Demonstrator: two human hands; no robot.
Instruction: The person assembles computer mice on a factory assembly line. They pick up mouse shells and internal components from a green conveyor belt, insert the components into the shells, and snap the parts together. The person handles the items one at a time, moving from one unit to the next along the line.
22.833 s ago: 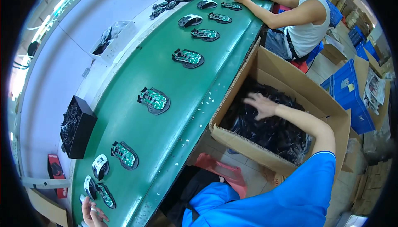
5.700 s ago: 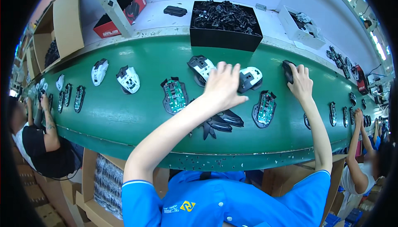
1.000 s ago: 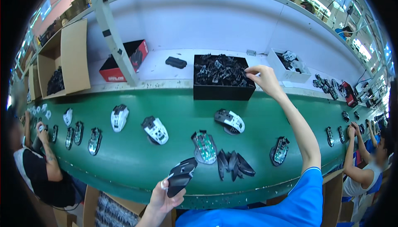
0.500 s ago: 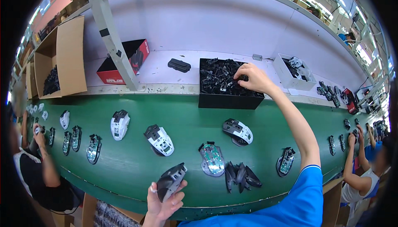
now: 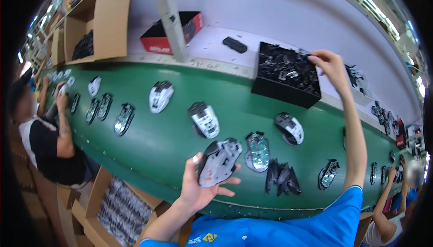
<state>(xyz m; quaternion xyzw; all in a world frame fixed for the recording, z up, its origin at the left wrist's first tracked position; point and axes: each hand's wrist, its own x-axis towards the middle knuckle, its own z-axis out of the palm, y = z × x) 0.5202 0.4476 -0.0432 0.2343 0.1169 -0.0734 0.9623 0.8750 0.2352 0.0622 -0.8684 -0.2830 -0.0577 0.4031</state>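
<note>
Far left, a co-worker in a black & white top sat at the green belt, hands up near a row of small mouse parts at that end. Behind the belt stood an open cardboard box w/ dark parts inside, next to it a red & black box partly behind a grey post. Below the belt edge, lower left, another carton held bagged items.

On the belt, moving right: a white mouse shell, then a 2nd white & black one, both lying apart from each other.

Left hand was low at the near edge of the belt, palm up, fingers curled partway round a mouse shell, grey underside facing the camera, black top edge at its left. Thumb on the left side, fingertips under the right; shell was off the belt, held just above it.

Just right of that lay a circuit board base on the belt, then a small pile of black covers close beside it. Further back, another white & black mouse.

Behind the belt on the white shelf: a loose black piece and a black bin full of small black parts.

Right hand reached out over the bin's far right corner, fingers pinched together at the parts there; cannot tell if it had one gripped. Right arm ran back down to a blue sleeve.

Far right, more boards lay along the belt, & another person's arm leaned in at the edge.
</note>
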